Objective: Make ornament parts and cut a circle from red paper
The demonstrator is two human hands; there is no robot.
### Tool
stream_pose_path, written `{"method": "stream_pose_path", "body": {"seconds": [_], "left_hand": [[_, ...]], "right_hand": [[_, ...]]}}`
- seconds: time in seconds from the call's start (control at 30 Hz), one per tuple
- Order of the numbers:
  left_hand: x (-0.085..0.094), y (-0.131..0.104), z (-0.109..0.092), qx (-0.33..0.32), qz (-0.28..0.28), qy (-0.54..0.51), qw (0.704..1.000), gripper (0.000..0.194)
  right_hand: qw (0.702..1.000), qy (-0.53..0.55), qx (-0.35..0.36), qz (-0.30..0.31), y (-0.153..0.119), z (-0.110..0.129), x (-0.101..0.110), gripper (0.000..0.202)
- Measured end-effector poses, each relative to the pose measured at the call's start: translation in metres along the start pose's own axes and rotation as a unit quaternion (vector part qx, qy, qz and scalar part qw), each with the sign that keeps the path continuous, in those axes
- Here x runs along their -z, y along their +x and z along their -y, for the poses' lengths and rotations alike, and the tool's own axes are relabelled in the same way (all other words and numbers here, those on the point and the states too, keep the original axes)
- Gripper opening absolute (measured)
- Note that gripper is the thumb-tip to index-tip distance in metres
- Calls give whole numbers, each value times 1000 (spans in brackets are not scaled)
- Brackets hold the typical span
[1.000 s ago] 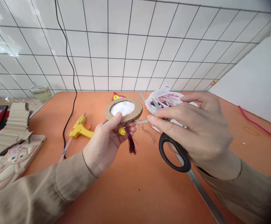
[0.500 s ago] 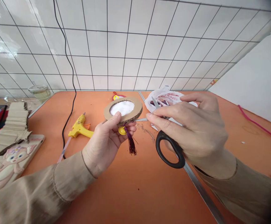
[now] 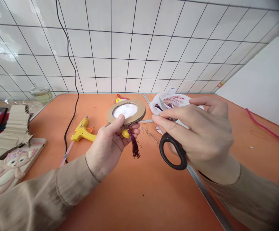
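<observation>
My left hand (image 3: 114, 141) grips a round cardboard ring (image 3: 139, 112) by its near edge, thumb on top. White material (image 3: 127, 110) fills the ring's opening. Below the ring hang a yellow bead (image 3: 126, 133) and a dark purple tassel (image 3: 135, 147), close to my left fingers. In my right hand (image 3: 199, 128) is a pair of black-handled scissors (image 3: 174, 154), its blades spread apart. One blade tip points left toward the ring's right edge; whether it touches the ring I cannot tell. My fingers hide the scissors' pivot.
A yellow glue gun (image 3: 81, 131) lies at left beside a black cable (image 3: 69, 128). Further left are torn cardboard (image 3: 15, 125), a cartoon-decorated case (image 3: 16, 163) and a lidded cup (image 3: 42, 95). Behind my right hand sits a white plastic bag (image 3: 177, 100). A tiled wall (image 3: 122, 45) bounds the back.
The scissors and my right hand have shifted slightly; the lower blade now sits a little farther from the ring's edge. My left hand keeps its hold on the ring.
</observation>
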State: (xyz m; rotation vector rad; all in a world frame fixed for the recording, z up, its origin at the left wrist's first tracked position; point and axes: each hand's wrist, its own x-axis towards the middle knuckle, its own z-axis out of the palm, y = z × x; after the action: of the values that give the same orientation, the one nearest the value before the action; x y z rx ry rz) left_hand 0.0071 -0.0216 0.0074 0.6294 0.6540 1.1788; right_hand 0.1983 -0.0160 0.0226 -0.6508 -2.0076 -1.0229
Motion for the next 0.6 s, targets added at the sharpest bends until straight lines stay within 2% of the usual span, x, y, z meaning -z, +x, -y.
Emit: {"method": "stream_pose_path", "body": {"seconds": [0.33,0.5,0.6], "left_hand": [[-1,1,-1,7,3,-7,1000,26],[-2,0,-2,9,1,-7,1000,26],[-2,1,-2,13,-3,-5,1000,25]], "right_hand": [[999,15,12,-41,1,-4,-3,24],[1000,15,5,-8,0,-3,-4,25],[1000,20,3,-20,0,-3,-4,24]]}}
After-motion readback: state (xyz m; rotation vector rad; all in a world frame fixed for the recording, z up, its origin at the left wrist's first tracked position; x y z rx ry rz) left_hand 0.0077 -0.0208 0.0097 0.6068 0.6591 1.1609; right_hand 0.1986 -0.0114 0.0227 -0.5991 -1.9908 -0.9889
